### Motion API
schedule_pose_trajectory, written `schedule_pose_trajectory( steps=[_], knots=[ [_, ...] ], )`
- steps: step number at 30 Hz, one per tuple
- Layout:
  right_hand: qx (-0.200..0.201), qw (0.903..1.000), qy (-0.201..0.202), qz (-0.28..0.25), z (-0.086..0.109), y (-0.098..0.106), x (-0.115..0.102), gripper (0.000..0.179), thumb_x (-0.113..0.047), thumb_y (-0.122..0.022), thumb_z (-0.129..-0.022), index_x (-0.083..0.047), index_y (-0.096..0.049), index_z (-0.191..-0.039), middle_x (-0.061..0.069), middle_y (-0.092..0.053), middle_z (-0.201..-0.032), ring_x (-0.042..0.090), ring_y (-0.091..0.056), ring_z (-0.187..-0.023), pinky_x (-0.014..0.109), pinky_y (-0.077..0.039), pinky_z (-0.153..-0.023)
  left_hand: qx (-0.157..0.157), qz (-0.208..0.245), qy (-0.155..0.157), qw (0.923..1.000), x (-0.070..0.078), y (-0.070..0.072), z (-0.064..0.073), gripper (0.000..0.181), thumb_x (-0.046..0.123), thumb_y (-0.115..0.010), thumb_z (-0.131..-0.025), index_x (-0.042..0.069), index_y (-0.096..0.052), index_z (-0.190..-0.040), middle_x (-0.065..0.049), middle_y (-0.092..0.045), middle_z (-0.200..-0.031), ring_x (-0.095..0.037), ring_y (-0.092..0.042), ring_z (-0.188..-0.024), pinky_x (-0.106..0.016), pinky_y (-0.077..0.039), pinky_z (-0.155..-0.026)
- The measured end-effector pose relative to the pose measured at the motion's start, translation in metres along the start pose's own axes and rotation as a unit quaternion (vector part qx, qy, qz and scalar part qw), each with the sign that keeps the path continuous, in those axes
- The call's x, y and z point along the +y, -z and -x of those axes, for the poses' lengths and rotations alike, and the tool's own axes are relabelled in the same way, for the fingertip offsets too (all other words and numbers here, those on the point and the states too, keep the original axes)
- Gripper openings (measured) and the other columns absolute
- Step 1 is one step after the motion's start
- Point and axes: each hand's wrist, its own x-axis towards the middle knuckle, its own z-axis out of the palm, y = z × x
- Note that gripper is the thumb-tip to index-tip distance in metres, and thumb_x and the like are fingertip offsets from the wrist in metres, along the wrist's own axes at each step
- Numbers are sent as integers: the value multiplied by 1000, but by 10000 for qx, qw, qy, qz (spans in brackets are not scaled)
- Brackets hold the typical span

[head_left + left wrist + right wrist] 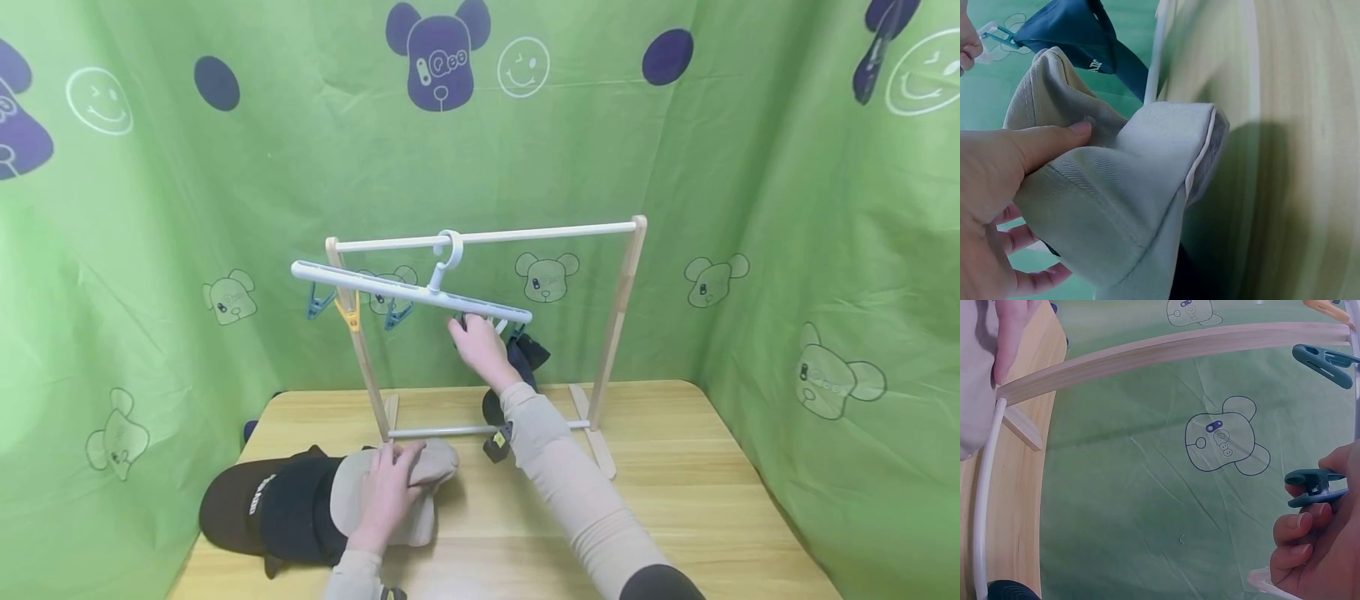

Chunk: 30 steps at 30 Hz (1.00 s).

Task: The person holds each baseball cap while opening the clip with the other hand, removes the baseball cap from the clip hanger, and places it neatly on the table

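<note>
My left hand [386,496] grips a beige cap [435,458] over the table, beside other caps. In the left wrist view its thumb lies on the folded cloth of the cap [1104,212], with the other fingers underneath. Up at the hanger [375,283], my right hand [483,350] pinches a dark teal clip [1313,487] between thumb and fingers. A navy cap [1069,31] hangs from another teal clip at the hanger's right end, partly hidden by my right arm in the head view. The hanger tilts down toward that side.
A wooden rack [615,325] carries the hanger's hook on its white top bar [555,234]. A yellow clip [348,312] and further teal clips [318,302] hang at the hanger's left. Brown [232,508] and black caps [300,508] lie at the table's left. Green curtain surrounds the table.
</note>
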Motion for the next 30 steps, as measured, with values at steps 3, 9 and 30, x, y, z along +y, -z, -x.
schedule_pose_trajectory(
  steps=[3, 9, 30],
  knots=[
    [-3, 10000, 0, -17, 0, 0, 0, 37, -43, -47, -98, -17, -46, -73, 0, -45, -62, 17, -42, -53, 29, -34, -47, 31, 11, 59, 10000, 0, -4, 2, 67, 32, -87, -67, 25, -61, -129, -7, -57, -112, -30, -52, -111, -46, -50, -71],
    [-28, 10000, 15, 21, 0, -1, 1, 37, -44, -46, -99, -17, -47, -74, 0, -46, -63, 16, -42, -54, 29, -35, -48, 70, 13, 182, 9998, 0, -16, 8, 67, 34, -87, -67, 25, -61, -129, -7, -58, -114, -27, -53, -108, -46, -47, -74],
    [-4, 10000, -48, 66, 0, -1, 1, 37, -44, -46, -99, -16, -48, -75, 1, -47, -65, 17, -43, -55, 30, -36, -48, -272, 388, 524, 9975, -4, -42, 18, 78, 30, -83, -73, 20, -48, -142, -17, -54, -131, -37, -52, -121, -65, -39, -100]
  ],
)
